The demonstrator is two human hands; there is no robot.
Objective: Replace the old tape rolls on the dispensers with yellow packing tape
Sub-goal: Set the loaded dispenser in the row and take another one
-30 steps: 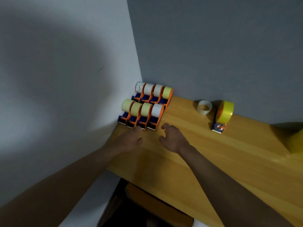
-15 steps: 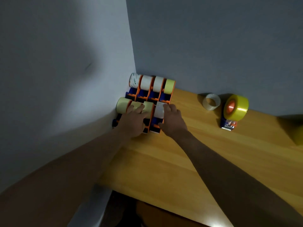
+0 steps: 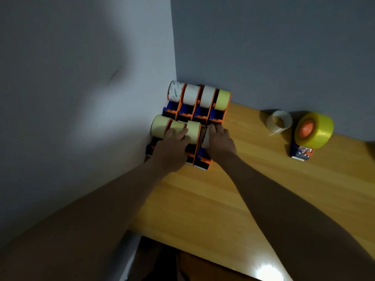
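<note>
Dispensers (image 3: 199, 157), orange and blue, are packed in two rows of four into the far left corner of the tabletop (image 3: 253, 189), where the two walls meet, and we read that tight packing as storage: each one braces its neighbour and the walls stop them sliding. We have both hands on the front row. Our right hand (image 3: 220, 141) lies over the white roll (image 3: 205, 139) on the rightmost front dispenser, fingers curled down over its top, which we take as a grip on the old roll we mean to pull next. Our left hand (image 3: 172, 149) rests on the neighbouring dispensers, fingers laid over two pale yellow rolls (image 3: 193, 130); it seems to hold the row steady while the right one works, though we cannot tell whether it grips or only presses. In the back row (image 3: 199, 98), three rolls look white and the rightmost yellowish, so several swaps appear left to do. Well apart, along the far edge to the right, stands a lone dispenser (image 3: 302, 153) carrying a bright yellow roll (image 3: 316, 130), probably set aside as finished, with a near-empty clear roll (image 3: 279, 121) just beside it, likely discarded there out of the way.
</note>
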